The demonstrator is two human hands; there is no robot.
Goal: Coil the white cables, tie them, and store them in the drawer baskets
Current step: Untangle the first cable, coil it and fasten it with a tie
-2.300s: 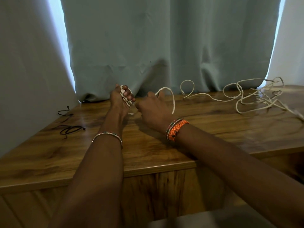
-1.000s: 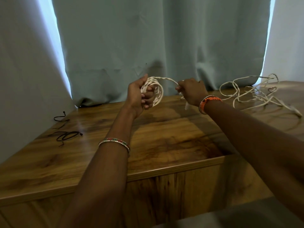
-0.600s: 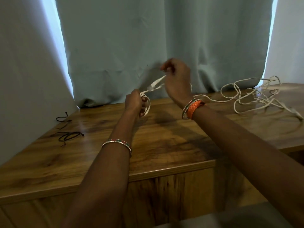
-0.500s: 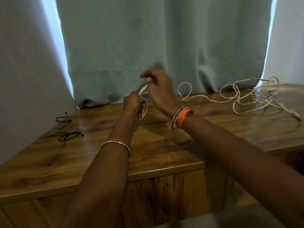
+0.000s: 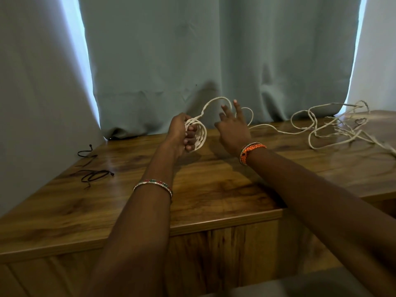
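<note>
- Head view: left hand point(image 5: 182, 133) grips a small coil point(image 5: 198, 133) above the table point(image 5: 214, 189); most of the cable point(image 5: 310, 127) lies loose to the right.
- Right hand point(image 5: 232, 127) is spread, holding nothing, beside a raised loop.
- Left to do, I judge: finish coiling, tie, store; no basket visible.
- Half a second ago that hand pinched the cable at the coil; it has since let go.

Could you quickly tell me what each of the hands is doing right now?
Left hand: grips the coiled white cable.
Right hand: open, fingers spread, holding nothing.
</note>
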